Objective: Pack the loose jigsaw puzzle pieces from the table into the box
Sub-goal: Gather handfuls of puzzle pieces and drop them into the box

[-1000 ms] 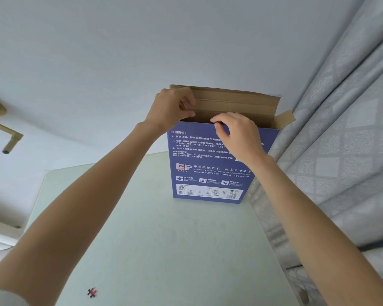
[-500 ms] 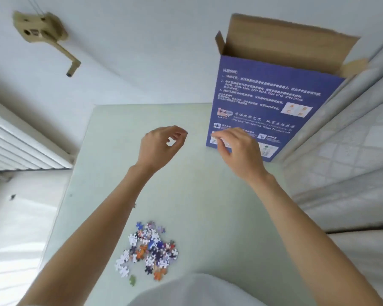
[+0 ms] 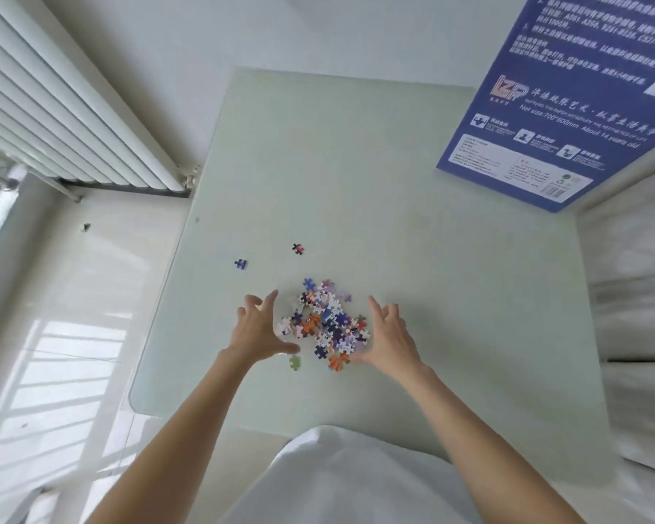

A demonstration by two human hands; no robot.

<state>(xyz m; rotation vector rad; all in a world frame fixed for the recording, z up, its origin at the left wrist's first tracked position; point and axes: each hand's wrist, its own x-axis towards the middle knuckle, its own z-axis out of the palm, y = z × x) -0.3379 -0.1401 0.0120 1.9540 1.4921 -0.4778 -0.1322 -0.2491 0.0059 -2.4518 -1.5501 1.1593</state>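
A pile of several colourful jigsaw pieces (image 3: 324, 324) lies on the pale green table (image 3: 413, 259). My left hand (image 3: 258, 329) is at the pile's left edge and my right hand (image 3: 388, 336) at its right edge, both with fingers spread and holding nothing. Three stray pieces lie apart: a dark one (image 3: 298, 248), a blue one (image 3: 241, 264) and a green one (image 3: 295, 361). The blue puzzle box (image 3: 568, 107) stands upright at the table's far right corner; its top is out of frame.
A white radiator (image 3: 65, 119) runs along the wall at left, above a pale tiled floor (image 3: 72, 315). A grey curtain (image 3: 636, 296) hangs along the table's right side. My white-clothed lap (image 3: 341, 482) sits at the table's near edge.
Both hands left the box's top opening and came down and back to either side of the pile. The view tilted down, so the box's top left the frame.
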